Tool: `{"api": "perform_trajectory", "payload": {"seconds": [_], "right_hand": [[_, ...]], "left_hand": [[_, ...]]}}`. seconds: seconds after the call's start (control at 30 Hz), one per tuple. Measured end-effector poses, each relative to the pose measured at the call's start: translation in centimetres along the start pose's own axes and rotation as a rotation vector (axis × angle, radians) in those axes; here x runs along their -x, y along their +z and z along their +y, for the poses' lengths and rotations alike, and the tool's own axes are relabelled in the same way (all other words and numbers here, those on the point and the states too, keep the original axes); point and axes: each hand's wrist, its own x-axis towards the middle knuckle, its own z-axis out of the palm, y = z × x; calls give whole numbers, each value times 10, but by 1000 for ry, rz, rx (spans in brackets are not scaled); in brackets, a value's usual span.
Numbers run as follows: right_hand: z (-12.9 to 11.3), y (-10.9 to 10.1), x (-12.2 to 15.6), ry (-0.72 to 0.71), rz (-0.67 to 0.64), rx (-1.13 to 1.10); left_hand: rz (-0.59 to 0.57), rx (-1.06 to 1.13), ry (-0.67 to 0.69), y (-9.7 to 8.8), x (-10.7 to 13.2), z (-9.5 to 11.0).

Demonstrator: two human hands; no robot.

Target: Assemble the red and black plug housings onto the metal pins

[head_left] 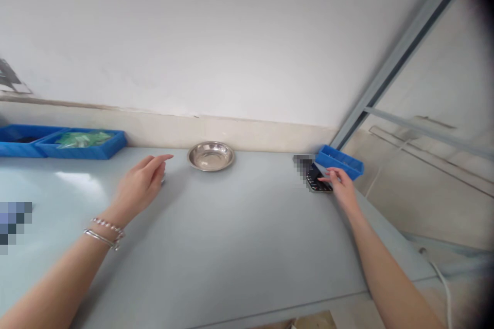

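Note:
My left hand (142,182) hovers over the table to the left of a round steel dish (211,157). Its index finger points forward while the other fingers curl down. A small bluish thing shows at its lower fingertips, too little of it to name. At the right, my right hand (342,187) reaches over a black tray (319,185) with small light pieces along its edges. Its thumb and fingers are apart, with no held thing visible between them. A grey, sheet-like part shows beside those fingers.
Behind my right hand stands a narrow blue bin (341,162). Two blue bins are at the back left, one holding green plastic bags (83,139). A pixelated patch covers something at the left edge. The grey table (231,241) meets the wall; a metal frame rises at right.

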Motion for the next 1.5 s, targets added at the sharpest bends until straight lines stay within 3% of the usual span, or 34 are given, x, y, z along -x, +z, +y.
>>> {"api": "perform_trajectory", "payload": {"seconds": [0.73,1.07,1.5], "right_hand": [[-5,-1,2,-7,-47,-27],[-12,-9,3,-24,73,-77],[-2,-17,1,12,98,-110]], "left_hand": [[9,9,4,0,0,0],[11,15,17,0,0,-1],[-23,-7,14,-4,1,3]]}}
